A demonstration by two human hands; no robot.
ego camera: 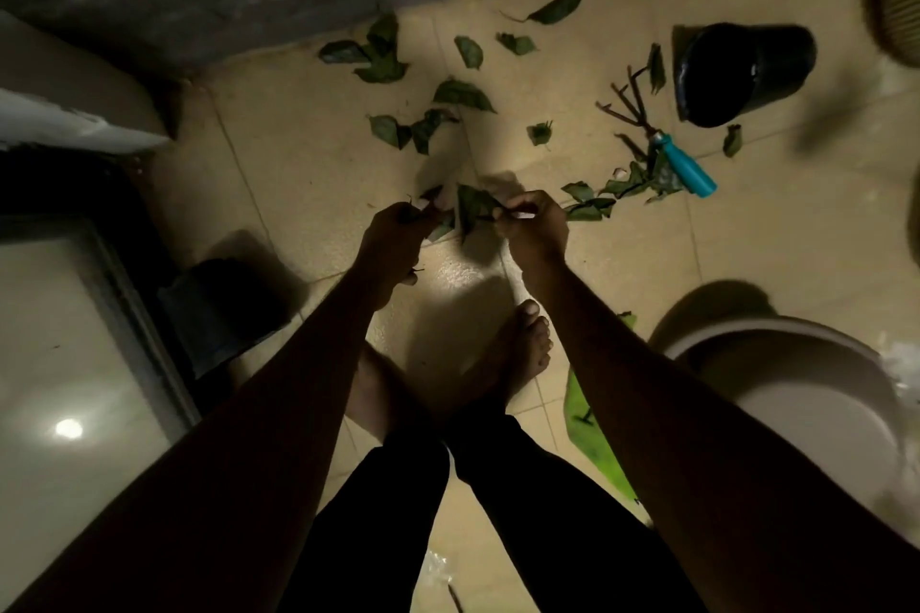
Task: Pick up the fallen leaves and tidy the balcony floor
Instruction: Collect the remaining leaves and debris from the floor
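Note:
Several dark green fallen leaves (463,96) lie scattered on the beige tiled balcony floor (308,154), mostly toward the grey wall. My left hand (396,234) is curled around a small bunch of leaves. My right hand (532,224) pinches a larger green leaf (470,209) just above the tiles, close beside my left hand. More leaves (592,204) lie to the right of my right hand, mixed with bare brown twigs (627,105).
A black pot (742,72) lies on its side at the upper right, a teal-handled tool (689,172) below it. A pale basin (806,393) stands at the right, a dark pot (219,309) at the left, a green cloth (592,438) beside my bare feet (517,353).

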